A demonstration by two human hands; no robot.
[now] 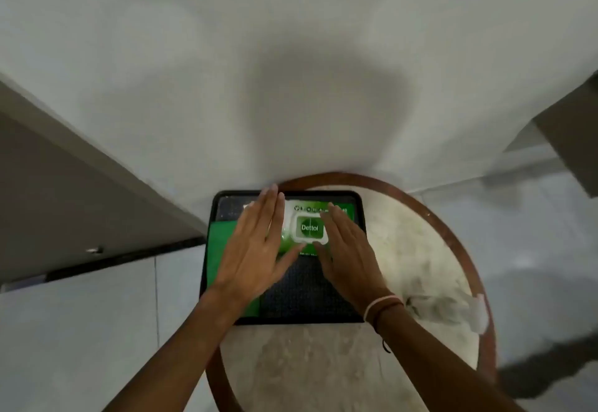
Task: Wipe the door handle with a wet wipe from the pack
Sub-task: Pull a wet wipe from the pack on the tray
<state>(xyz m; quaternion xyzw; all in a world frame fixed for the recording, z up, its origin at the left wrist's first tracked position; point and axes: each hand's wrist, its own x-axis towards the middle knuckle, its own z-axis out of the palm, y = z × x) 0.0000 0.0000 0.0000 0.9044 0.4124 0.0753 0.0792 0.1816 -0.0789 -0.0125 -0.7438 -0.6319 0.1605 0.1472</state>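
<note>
Both flat hands, left hand and right hand, flank the wipes pack.

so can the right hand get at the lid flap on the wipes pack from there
Probably yes: the right hand lies flat beside the lid, its thumb near the lid's front lip, and nothing covers it. The left hand stays off it.

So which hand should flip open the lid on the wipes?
Probably the right hand: its thumb sits by the lid tab's front edge, while the left hand lies flat across the pack.

Black tray on round table
</note>
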